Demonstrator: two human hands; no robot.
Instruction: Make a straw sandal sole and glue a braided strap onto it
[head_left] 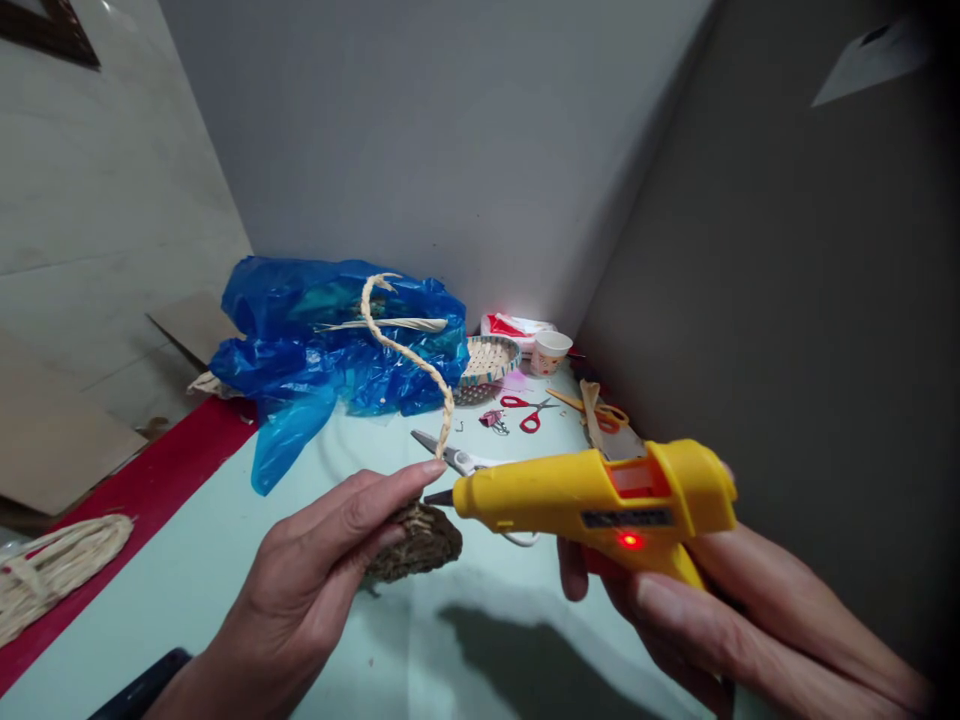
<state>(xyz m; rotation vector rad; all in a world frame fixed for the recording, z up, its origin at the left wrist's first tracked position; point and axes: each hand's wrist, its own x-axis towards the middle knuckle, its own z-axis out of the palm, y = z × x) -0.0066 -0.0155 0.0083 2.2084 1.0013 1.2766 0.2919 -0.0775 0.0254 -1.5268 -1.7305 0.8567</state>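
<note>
My left hand (330,560) is closed on a dark, rough, bark-like piece (416,545), pinched between thumb and fingers. A pale braided cord (420,360) rises in a curve from the fingertips of that hand, its frayed end up over the blue bag. My right hand (675,610) grips the handle of a yellow hot glue gun (570,490) with a red light lit on its side. The gun's dark nozzle points left, at the top of the bark-like piece near my left fingertips. Whether the nozzle touches it, I cannot tell.
Behind lies a blue plastic bag (300,350) with a pale fibre strip (405,325) on it. Farther right are a woven basket (491,360), a paper cup (551,352), red scissors (529,415), white scissors (461,458) and orange scissors (611,412). A fibre bundle (67,570) lies left.
</note>
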